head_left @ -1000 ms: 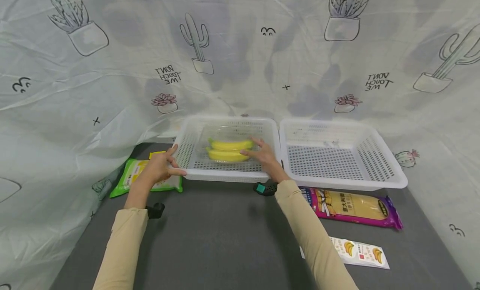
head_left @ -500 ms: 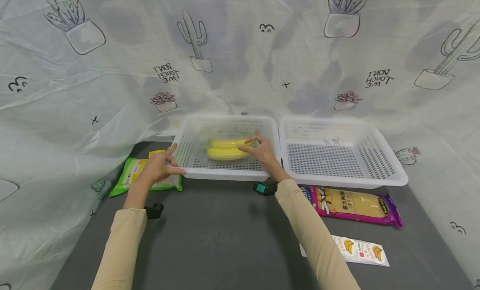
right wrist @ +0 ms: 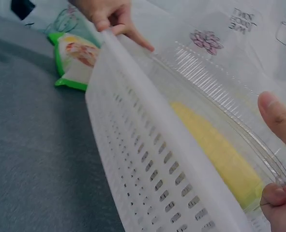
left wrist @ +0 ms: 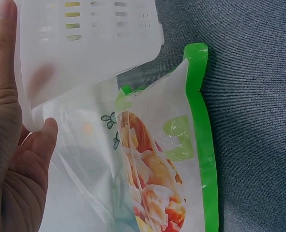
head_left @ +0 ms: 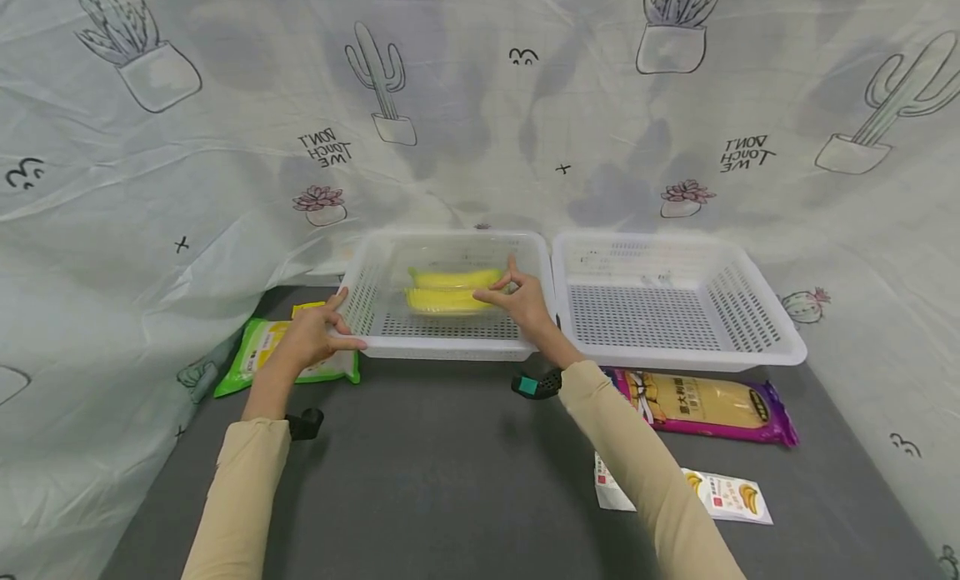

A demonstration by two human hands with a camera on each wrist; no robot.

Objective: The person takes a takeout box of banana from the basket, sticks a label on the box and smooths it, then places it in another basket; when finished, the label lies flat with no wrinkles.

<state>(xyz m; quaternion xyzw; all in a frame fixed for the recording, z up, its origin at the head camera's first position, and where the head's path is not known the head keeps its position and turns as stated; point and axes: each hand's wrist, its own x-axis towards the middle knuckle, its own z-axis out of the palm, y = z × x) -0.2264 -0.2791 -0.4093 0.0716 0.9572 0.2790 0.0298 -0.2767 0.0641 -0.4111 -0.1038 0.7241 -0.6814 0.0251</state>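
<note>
My left hand [head_left: 311,337] grips the front left corner of a white plastic basket [head_left: 442,348]; the left wrist view shows a fingertip's shadow through its wall. Inside the basket lies a clear plastic box [right wrist: 215,92] with two yellow bananas [head_left: 450,301], seen through its ridged plastic. At the box's right end, my right hand [head_left: 528,305] pinches the edge, thumb low on the rim and one finger pointing upward. A green and white food bag [left wrist: 157,159] lies beside the left hand, partly covered by the forearm in the head view.
A second white basket [head_left: 678,359] stands to the right, against the first. In front of it lie a purple pasta packet [head_left: 705,405] and a paper strip with banana pictures [head_left: 731,497], partly under the right forearm. A printed curtain [head_left: 465,105] hangs behind the grey table [head_left: 420,463].
My right hand's spread fingers have drawn together on the box's right edge. The box with the bananas has moved slightly farther back. My left hand stays at the basket corner.
</note>
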